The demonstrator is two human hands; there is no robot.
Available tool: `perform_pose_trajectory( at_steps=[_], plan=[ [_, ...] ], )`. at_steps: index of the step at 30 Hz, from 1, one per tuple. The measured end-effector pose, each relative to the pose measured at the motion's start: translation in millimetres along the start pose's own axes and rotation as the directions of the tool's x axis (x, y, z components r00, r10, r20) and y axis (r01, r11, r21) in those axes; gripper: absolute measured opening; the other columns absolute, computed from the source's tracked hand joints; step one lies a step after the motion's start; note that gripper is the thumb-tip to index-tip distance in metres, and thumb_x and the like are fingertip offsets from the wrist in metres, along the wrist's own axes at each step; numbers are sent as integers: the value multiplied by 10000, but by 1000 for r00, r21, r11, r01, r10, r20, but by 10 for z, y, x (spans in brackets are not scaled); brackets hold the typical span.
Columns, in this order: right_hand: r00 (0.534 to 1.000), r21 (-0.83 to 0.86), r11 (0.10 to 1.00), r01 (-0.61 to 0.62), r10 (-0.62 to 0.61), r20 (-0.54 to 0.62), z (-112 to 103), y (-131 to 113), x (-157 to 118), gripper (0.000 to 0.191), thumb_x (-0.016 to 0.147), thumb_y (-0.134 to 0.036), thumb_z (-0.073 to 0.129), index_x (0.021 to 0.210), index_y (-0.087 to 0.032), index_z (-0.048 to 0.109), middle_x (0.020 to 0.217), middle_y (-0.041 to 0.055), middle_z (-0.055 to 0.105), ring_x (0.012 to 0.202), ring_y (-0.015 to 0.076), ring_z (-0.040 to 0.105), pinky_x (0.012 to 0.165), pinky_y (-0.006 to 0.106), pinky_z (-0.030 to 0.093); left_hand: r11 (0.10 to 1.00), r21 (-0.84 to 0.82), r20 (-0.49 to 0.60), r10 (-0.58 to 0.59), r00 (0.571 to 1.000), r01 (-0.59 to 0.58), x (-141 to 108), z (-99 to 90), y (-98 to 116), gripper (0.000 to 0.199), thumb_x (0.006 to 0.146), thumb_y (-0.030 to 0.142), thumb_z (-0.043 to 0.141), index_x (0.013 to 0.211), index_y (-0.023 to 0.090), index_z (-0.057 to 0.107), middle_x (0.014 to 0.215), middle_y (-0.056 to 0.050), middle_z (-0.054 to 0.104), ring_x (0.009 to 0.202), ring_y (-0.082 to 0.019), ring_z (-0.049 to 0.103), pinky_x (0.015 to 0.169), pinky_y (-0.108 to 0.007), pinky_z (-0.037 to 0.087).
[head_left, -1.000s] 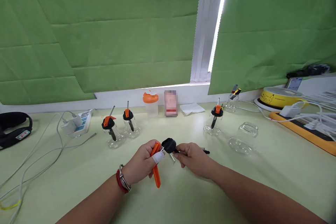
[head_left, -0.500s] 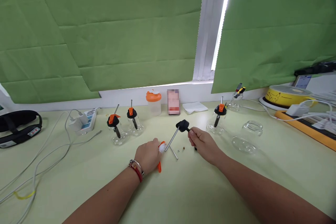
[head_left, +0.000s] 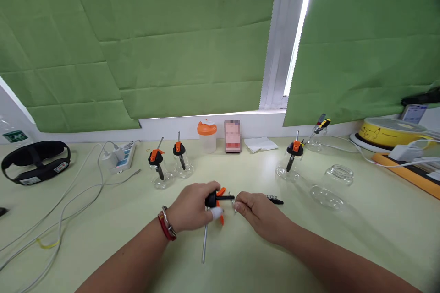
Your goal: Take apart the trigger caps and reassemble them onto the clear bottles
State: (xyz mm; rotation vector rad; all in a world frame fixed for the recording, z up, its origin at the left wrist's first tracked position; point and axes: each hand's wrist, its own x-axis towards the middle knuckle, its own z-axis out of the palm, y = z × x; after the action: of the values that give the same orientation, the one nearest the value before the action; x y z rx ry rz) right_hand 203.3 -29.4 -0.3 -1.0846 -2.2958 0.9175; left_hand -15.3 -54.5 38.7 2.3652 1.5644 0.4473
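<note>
My left hand [head_left: 193, 207], its thumb tip wrapped in white, grips a black cap [head_left: 210, 200]. A thin metal tube [head_left: 204, 245] hangs from the cap toward the table's near side, and the cap's black stem points right. Under and beside this hand lies an orange lever-like piece [head_left: 221, 218]. My right hand [head_left: 260, 216] rests low by the table with thumb and forefinger pinched near the stem's end; what is between them is hidden. A small metal rod [head_left: 231, 198] lies between the hands. Beyond the right hand are a spring [head_left: 271, 197] and a black part [head_left: 277, 201].
Glass bottles with black-and-orange tops stand left [head_left: 161, 178] and right [head_left: 289, 171]. An open glass jar [head_left: 332, 187] sits farther right. At the back are an orange-lidded cup [head_left: 206, 139], a phone [head_left: 233, 139] and a tissue [head_left: 260, 144]. Cables [head_left: 99, 187] run along the left.
The black cap with its tube has passed from my right hand to my left, and its tube now points toward me. My right hand has lowered to the table. The view has shifted slightly.
</note>
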Motion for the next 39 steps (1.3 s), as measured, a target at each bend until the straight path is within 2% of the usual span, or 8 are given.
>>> perform_pose_trajectory(
  at_steps=[6,12,15,20,27,34,37,39],
  plan=[
    [996,71,995,-69,73,-58,-94,111,44,359,922,-470,363,682,-216,446,611,-16,456,550,135,368,528,262,283,849,340,-26,-421,907,404,87,-105,-592,230,749,413,523,881,227,548,845,-81,657,752,-276,608,544,-294,347],
    [997,73,996,-43,47,-66,-99,142,56,383,914,-468,378,633,-210,405,580,-17,430,532,131,345,514,268,268,839,378,3,-424,905,392,69,-94,-605,414,791,577,449,942,207,558,852,-112,675,762,-301,634,564,-316,390],
    [995,75,996,-46,52,-81,-117,156,62,391,914,-481,373,634,-210,410,572,-20,417,522,128,336,514,270,269,782,408,-180,-438,881,472,126,-239,-490,480,858,570,326,1044,185,543,885,-136,662,787,-308,636,590,-336,420],
    [992,84,995,-45,55,-117,-163,163,69,395,907,-495,385,632,-213,412,568,-22,422,517,131,353,517,271,278,677,371,-519,-417,747,635,409,-462,-545,534,884,479,303,1287,138,385,1107,-203,576,852,-323,629,621,-371,459],
    [956,221,974,-50,111,-270,-295,178,89,397,901,-519,385,665,-210,461,565,-38,368,532,126,346,515,260,286,703,310,-403,-513,758,640,786,-504,-736,458,840,405,440,1204,127,465,994,-184,625,857,-340,639,644,-384,473],
    [933,590,805,-58,254,-254,-397,242,132,444,845,-609,453,776,-185,564,583,-29,437,532,114,383,481,238,290,860,141,-628,-305,716,491,518,-531,-158,507,834,345,440,1322,215,407,1176,-118,596,978,-286,594,739,-351,454],
    [944,720,694,-30,256,-208,-419,227,137,504,824,-657,453,780,-169,572,573,-21,465,490,94,353,456,231,259,944,-302,-468,-265,843,129,293,-467,162,462,770,372,547,1214,251,508,1032,-34,645,857,-197,590,675,-270,439],
    [950,782,622,-51,272,-155,-418,211,138,543,814,-686,437,757,-163,569,548,-22,471,449,79,325,432,226,225,762,-641,-160,-252,954,94,157,-351,318,478,713,357,601,1174,246,540,855,-9,644,660,-142,541,539,-230,380]
  ],
)
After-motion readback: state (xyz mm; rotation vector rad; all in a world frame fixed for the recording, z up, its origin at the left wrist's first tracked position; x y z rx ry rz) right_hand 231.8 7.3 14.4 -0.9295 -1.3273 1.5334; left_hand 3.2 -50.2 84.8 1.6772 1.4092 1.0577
